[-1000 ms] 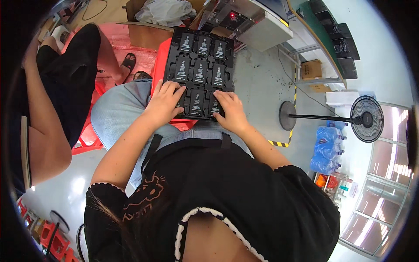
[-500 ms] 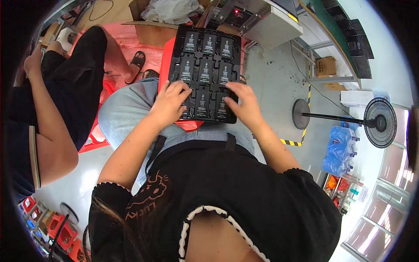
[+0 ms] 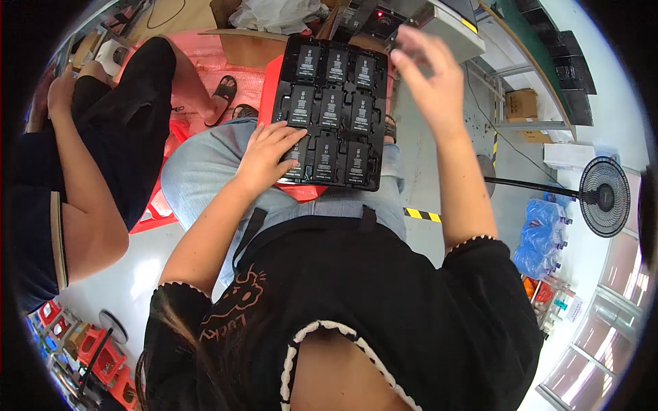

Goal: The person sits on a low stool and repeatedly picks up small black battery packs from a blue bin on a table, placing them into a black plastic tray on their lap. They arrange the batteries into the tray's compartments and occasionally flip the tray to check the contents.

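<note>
On my lap lies a black plastic tray (image 3: pixel 376 179) with rows of flat black batteries (image 3: pixel 331 107) in its pockets. Across its near left corner rests my left hand (image 3: pixel 262 156), fingers stretched out and touching the battery (image 3: pixel 296 156) there, which they partly cover. My right hand (image 3: pixel 433 85) is up in the air beyond the tray's far right corner, away from the batteries. Its thumb stands apart from the fingers, which are a little blurred, and I see nothing held between them.
Under the tray is something red (image 3: pixel 271 85). A cardboard box (image 3: pixel 243 51) with clear plastic lies ahead, beside a machine (image 3: pixel 377 22) with a red light. Another person (image 3: pixel 96 137) sits close on my left. To the right stand a fan (image 3: pixel 604 196) and blue water bottles (image 3: pixel 538 236).
My right hand has left the tray's right side and risen forward and right, toward the machine. My left hand stays at the near left corner. The view has shifted slightly.
</note>
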A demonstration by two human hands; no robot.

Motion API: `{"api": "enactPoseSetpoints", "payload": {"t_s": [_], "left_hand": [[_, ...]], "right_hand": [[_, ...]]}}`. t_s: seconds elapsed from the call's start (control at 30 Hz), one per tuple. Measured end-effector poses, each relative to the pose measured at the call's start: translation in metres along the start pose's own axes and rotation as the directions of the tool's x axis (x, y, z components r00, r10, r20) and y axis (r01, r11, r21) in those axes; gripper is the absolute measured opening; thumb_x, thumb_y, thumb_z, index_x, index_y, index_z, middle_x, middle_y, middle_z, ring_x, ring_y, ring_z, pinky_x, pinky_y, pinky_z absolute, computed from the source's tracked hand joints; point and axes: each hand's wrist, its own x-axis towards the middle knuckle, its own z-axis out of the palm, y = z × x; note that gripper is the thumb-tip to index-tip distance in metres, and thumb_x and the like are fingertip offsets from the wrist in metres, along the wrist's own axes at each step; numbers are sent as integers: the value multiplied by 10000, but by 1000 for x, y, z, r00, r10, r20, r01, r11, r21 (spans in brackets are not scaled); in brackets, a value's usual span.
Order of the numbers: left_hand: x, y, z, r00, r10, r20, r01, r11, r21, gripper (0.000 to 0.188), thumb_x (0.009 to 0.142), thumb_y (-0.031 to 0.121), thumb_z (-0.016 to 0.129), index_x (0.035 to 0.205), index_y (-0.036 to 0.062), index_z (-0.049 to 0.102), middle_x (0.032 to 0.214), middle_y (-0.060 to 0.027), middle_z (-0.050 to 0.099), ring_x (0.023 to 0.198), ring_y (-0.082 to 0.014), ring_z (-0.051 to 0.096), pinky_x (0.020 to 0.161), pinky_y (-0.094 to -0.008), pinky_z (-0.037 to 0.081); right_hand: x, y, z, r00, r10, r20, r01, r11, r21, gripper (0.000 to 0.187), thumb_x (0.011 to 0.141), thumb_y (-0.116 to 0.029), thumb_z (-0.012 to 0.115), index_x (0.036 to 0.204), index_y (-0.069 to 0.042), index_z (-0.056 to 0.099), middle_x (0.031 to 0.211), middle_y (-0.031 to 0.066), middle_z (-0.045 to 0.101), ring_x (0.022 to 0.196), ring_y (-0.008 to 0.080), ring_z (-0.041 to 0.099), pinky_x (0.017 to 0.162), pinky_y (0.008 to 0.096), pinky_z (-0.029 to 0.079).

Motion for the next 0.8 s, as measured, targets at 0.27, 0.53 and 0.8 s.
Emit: {"api": "enactPoseSetpoints", "payload": {"t_s": [0.27,0.53,0.8], "left_hand": [[8,10,-7,996,21,-86,-21,1000,0,542,778,194,731,1284,75,578,1413,-159,445,1367,-335,377,1145,-488,273],[56,15,-101,851,-524,-25,-92,-102,-991,517,993,456,497,1295,38,526,1156,-87,634,1068,-199,615,914,-355,491],[-18,4,-92,757,-654,-21,217,281,-935,377,987,278,549,1240,1,584,1139,-46,645,1015,-136,606,908,-295,456]], "right_hand": [[79,47,10,923,-298,243,384,743,-549,642,697,-116,695,1316,-62,535,1228,204,579,1202,368,521,987,462,429],[11,-96,45,823,-431,371,492,866,-85,466,794,-425,716,1175,-163,660,1001,57,632,998,223,593,947,424,403],[-56,-40,26,985,156,-70,-164,975,-148,562,839,-351,700,1264,-20,543,1175,177,551,1098,368,508,965,453,392]]}}
